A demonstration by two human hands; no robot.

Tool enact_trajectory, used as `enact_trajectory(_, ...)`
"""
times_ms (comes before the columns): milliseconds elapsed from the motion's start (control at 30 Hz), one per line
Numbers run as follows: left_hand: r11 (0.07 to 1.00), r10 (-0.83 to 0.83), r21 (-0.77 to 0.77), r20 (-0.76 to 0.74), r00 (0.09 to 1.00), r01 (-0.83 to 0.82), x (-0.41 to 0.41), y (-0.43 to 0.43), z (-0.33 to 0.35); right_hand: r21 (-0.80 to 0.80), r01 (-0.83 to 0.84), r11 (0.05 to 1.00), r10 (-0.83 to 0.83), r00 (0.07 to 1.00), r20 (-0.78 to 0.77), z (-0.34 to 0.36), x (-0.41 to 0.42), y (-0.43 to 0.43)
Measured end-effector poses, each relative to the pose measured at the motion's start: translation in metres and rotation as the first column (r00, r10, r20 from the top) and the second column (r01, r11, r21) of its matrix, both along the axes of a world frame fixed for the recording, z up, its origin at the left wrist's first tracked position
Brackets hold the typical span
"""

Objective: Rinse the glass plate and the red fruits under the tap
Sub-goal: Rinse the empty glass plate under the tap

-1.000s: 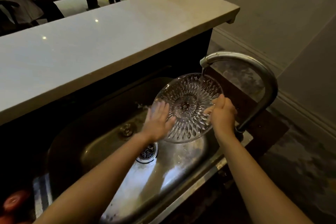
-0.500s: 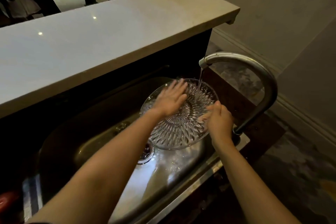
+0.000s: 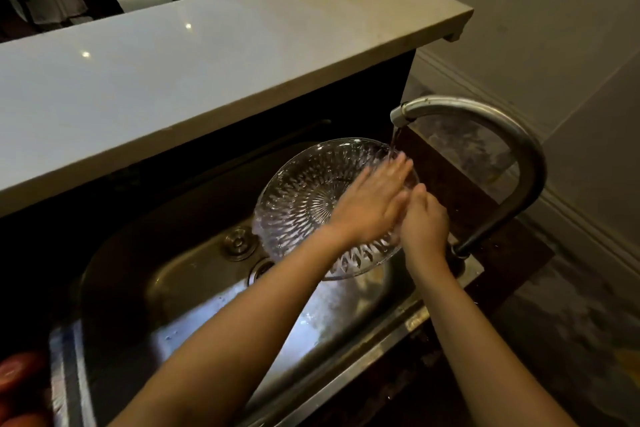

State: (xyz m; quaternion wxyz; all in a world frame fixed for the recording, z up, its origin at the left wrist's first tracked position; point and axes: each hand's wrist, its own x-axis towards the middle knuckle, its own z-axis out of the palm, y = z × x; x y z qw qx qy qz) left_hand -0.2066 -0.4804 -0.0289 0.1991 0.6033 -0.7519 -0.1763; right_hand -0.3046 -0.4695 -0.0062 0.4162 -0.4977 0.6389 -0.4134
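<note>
A cut-glass plate (image 3: 304, 198) is held tilted over the steel sink (image 3: 194, 291), its far rim under the water stream from the curved tap (image 3: 498, 128). My right hand (image 3: 424, 222) grips the plate's right edge. My left hand (image 3: 372, 201) lies flat with fingers spread across the plate's inner face, fingertips reaching the stream. Red fruits (image 3: 19, 381) show at the bottom left corner, beside the sink, partly cut off by the frame.
A pale stone counter (image 3: 194, 59) rises behind the sink. The drain (image 3: 261, 270) and a round fitting (image 3: 239, 243) sit in the basin's bottom. A wall and tiled floor lie to the right. Dark furniture and a seated person are beyond the counter.
My left hand has swept from the plate's lower left edge across its face to the right rim under the stream. The plate has tilted flatter and shifted a little left.
</note>
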Motion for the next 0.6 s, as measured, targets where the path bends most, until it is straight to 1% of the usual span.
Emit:
enact_trajectory(100,0.988,0.137,0.067,-0.01,0.991,-0.136,0.029,-0.03,-0.006,0.019,0.044,0.999,-0.045,0.999,0.028,0.004,-0.008,-0.001)
enact_trajectory(167,0.967,0.22,0.122,0.061,0.974,-0.226,0.055,-0.031,-0.018,-0.007,0.101,0.995,-0.101,0.995,0.009,0.006,-0.016,-0.006)
enact_trajectory(233,0.957,0.219,0.161,0.15,0.964,-0.243,0.074,-0.008,-0.029,-0.047,0.137,0.989,-0.139,0.99,-0.032,0.008,-0.021,-0.014)
enact_trajectory(267,0.956,0.203,0.18,0.16,0.966,-0.231,0.076,0.009,-0.035,-0.063,0.13,0.989,-0.134,0.99,-0.051,0.008,-0.022,-0.017)
enact_trajectory(333,0.96,0.162,0.211,0.104,0.981,-0.181,0.063,0.047,-0.043,-0.072,0.091,0.993,-0.098,0.991,-0.095,0.006,-0.02,-0.019)
enact_trajectory(400,0.982,0.051,0.181,-0.016,0.999,-0.047,0.035,0.067,-0.038,-0.074,0.058,0.996,-0.068,0.989,-0.131,0.004,-0.015,-0.015)
enact_trajectory(467,0.994,-0.057,0.085,-0.058,0.997,0.062,0.007,0.059,-0.023,-0.067,0.019,0.998,-0.027,0.991,-0.134,0.002,-0.009,-0.009)
enact_trajectory(500,0.997,-0.057,0.04,-0.052,0.997,0.059,-0.003,0.047,-0.013,-0.059,-0.003,0.998,-0.004,0.993,-0.122,0.002,-0.006,-0.006)
enact_trajectory(567,1.0,0.02,-0.019,0.0,1.0,-0.02,-0.007,0.016,-0.001,-0.038,-0.023,0.999,0.021,0.998,-0.058,0.002,-0.002,-0.001)
enact_trajectory(600,0.997,0.068,-0.022,0.023,0.997,-0.067,-0.004,0.002,0.001,-0.024,-0.018,1.0,0.017,0.999,-0.029,0.002,-0.002,0.0)
